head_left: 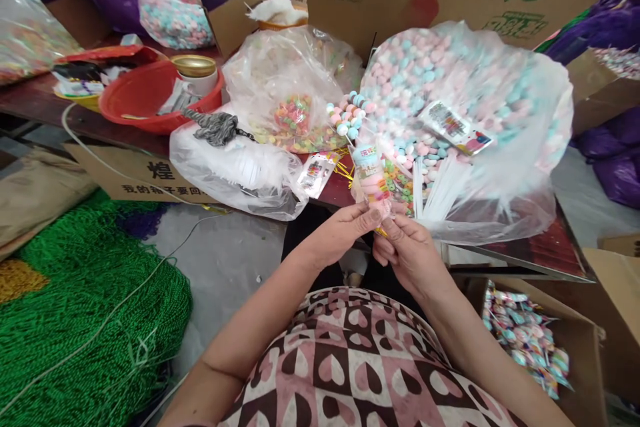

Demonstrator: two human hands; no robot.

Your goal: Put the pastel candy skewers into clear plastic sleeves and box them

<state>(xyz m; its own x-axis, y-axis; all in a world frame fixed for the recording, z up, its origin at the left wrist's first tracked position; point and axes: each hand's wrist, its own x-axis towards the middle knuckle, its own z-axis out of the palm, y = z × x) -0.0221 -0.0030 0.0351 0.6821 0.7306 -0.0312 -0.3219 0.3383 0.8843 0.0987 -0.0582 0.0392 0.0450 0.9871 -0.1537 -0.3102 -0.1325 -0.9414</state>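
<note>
A small printed candy packet [371,170] with pink contents stands upright between my hands at the table's front edge. My left hand [353,227] pinches its gathered lower end. My right hand [413,247] closes on the same end from the other side, and a bit of yellow tie shows at its fingertips. Just behind are pastel candies on a stick [353,113] and yellow twist ties [344,170]. White sticks [443,190] lie to the right on a large clear bag of pink, blue and white candies [405,73]. Flat printed wrappers [456,125] rest on that bag.
Left of my hands are a bag of white pieces [245,170], a bag of gummy rings [295,113] and a red basin [137,97]. An open carton [575,347] of wrapped candies stands low right. Green cord [90,293] is heaped on the floor at left.
</note>
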